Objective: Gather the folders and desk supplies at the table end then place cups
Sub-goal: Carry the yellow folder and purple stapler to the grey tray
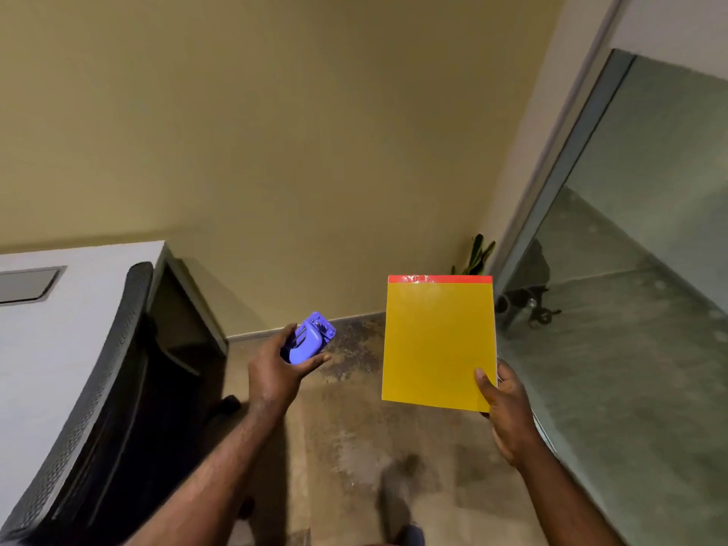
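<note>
1. Nearest you, your right hand (508,407) pinches the yellow folder's (439,344) lower corner; thin and floppy, so support it underneath.
2. Farther left, your left hand (275,372) wraps the purple punch (311,338); likely dense, rigid.
3. Beyond, the table (78,277).

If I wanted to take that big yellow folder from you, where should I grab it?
Probably the free left edge of the flat yellow folder with the red top strip, coming from its left side. The right hand pinches only the bottom right corner, so the left edge is bare, and a thumb-over, fingers-under grip suits its thin, flat shape.
</note>
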Demonstrator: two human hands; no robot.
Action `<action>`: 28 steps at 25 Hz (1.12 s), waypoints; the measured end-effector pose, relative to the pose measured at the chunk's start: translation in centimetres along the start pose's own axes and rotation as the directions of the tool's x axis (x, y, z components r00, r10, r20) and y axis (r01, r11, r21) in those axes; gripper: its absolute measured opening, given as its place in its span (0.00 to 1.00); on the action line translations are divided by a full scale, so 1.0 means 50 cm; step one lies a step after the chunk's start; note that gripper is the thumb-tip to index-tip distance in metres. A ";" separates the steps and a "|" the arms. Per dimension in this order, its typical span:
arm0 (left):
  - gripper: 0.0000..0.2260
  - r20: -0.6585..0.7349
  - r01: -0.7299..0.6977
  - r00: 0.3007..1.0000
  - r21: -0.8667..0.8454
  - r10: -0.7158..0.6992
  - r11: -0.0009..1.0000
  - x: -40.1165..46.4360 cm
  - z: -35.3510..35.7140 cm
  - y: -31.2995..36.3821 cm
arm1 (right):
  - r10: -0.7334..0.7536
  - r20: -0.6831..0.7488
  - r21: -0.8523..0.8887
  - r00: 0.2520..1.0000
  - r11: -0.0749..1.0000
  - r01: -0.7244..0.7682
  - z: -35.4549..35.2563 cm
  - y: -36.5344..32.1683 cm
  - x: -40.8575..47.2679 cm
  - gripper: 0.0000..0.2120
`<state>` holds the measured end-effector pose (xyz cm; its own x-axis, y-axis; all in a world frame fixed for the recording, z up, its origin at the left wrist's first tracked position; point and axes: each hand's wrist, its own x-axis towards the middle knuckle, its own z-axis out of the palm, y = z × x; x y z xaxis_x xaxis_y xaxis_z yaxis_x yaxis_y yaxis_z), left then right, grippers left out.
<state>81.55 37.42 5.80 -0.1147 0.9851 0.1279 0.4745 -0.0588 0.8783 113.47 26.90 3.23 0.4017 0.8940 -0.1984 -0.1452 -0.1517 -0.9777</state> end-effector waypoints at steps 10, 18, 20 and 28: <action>0.34 -0.271 0.077 0.960 -0.008 -0.076 0.997 0.170 0.010 0.049 | 0.013 0.342 -0.133 0.940 0.990 0.035 0.133 -0.078 0.360 0.15; 0.36 -0.464 0.193 0.866 -0.038 -0.189 0.980 0.389 -0.055 -0.045 | 0.003 0.578 -0.270 0.816 0.944 0.188 0.406 -0.117 0.605 0.13; 0.33 -0.500 0.204 0.847 -0.006 -0.180 0.979 0.446 -0.078 -0.060 | 0.001 0.605 -0.292 0.797 0.931 0.220 0.479 -0.130 0.655 0.13; 0.26 -0.624 0.255 0.761 0.038 -0.177 0.966 0.613 -0.204 -0.099 | 0.056 0.717 -0.280 0.695 0.936 0.214 0.765 -0.151 0.793 0.16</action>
<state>66.80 66.24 10.05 -0.7159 0.6594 0.2297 0.4622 0.2010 0.8637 95.91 79.63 5.35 -0.3771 0.9151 -0.1428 0.2029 -0.0688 -0.9768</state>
